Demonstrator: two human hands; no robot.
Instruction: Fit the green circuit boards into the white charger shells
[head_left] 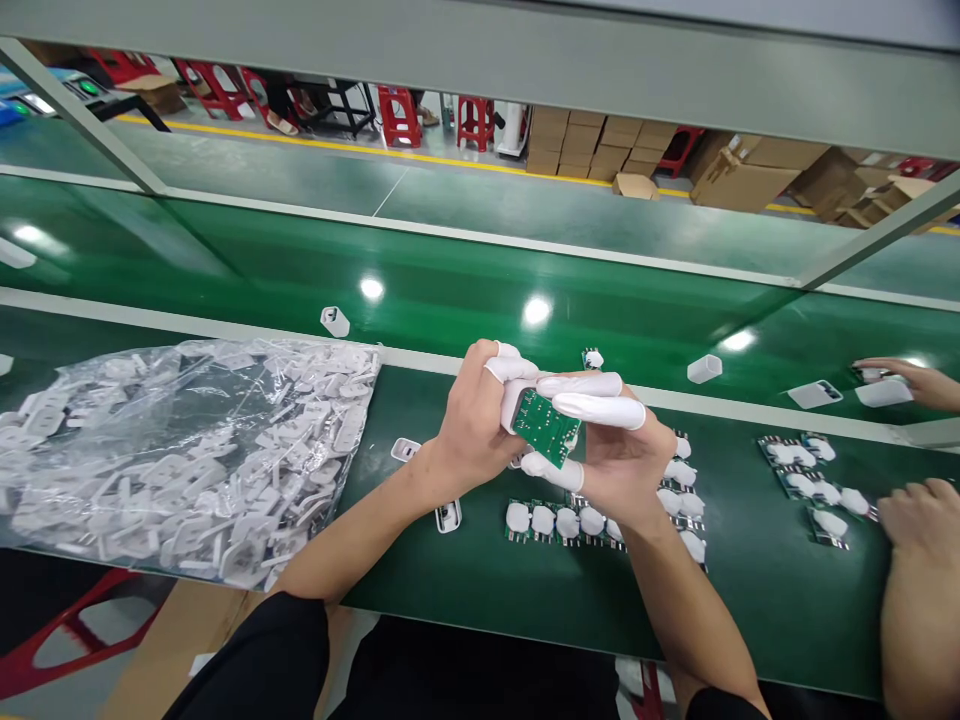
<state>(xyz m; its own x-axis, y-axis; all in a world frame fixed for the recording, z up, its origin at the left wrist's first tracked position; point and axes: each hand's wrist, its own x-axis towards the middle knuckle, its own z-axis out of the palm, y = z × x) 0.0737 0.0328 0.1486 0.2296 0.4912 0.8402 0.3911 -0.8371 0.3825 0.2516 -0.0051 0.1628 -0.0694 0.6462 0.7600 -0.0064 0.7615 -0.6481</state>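
My left hand (476, 415), with white finger cots on some fingertips, is closed around a small white plastic housing (510, 408). In my right hand (626, 455), a green circuit board (546, 425) is gripped between cot-covered fingers and thumb. The board sits at the open end of the housing, tilted; how deep it reaches inside is hidden. Below my hands, boards with white round-topped parts (568, 522) stand in a row, and more boards (682, 500) line up beside my right wrist. Two white plastic caps (448, 516) lie near my left forearm, one partly behind it.
A clear bag of white plastic pieces (300, 480) covers the bench's left side. Beyond the pale rail, a green belt (450, 280) carries white housings (334, 321) and a board (592, 358). At right, a co-worker's hands (926, 520) are near more boards (817, 480).
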